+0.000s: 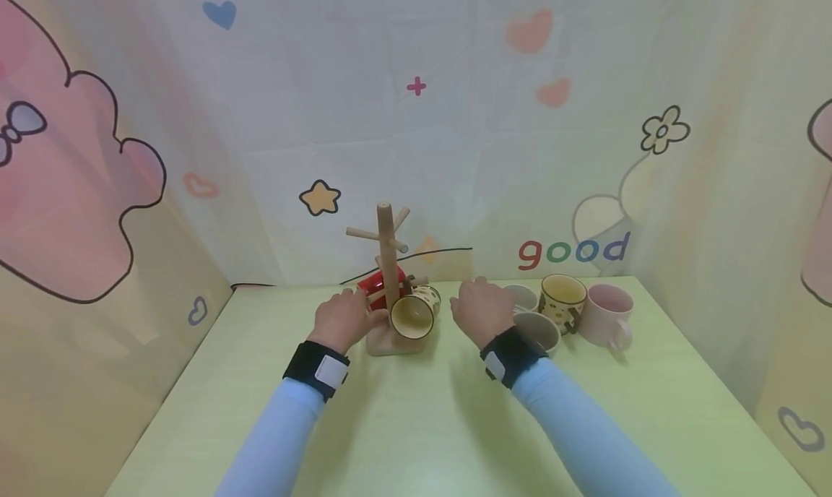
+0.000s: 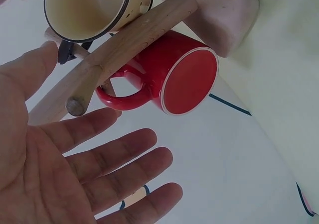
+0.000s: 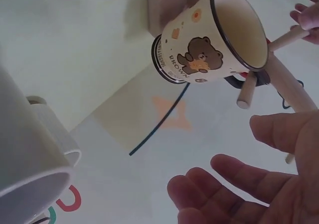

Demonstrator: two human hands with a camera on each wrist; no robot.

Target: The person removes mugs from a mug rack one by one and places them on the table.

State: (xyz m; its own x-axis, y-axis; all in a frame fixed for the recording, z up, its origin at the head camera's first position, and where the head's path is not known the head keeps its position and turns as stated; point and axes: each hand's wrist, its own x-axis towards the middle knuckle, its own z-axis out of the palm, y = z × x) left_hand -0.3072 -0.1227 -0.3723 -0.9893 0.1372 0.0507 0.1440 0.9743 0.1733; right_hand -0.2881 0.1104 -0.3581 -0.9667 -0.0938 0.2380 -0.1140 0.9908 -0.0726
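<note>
A wooden mug tree (image 1: 388, 255) stands on the table. Hanging on its lower pegs are a red mug (image 2: 190, 82) at the back and a cream mug with a brown bear (image 3: 199, 47) in front, its mouth tipped sideways. On the left side of the tree, my left hand (image 1: 341, 318) has its fingers spread straight near the pegs; whether a fingertip touches one I cannot tell. My right hand (image 1: 482, 313) hovers between the tree and the standing mugs, fingers loosely bent with nothing in them.
To the right stand two white mugs, the front one (image 1: 541, 332) and the rear one (image 1: 523, 296), partly behind my right hand. Next to them are a yellow patterned mug (image 1: 562, 300) and a pink mug (image 1: 604, 315). A printed curtain (image 1: 416, 143) hangs behind the table (image 1: 416, 425).
</note>
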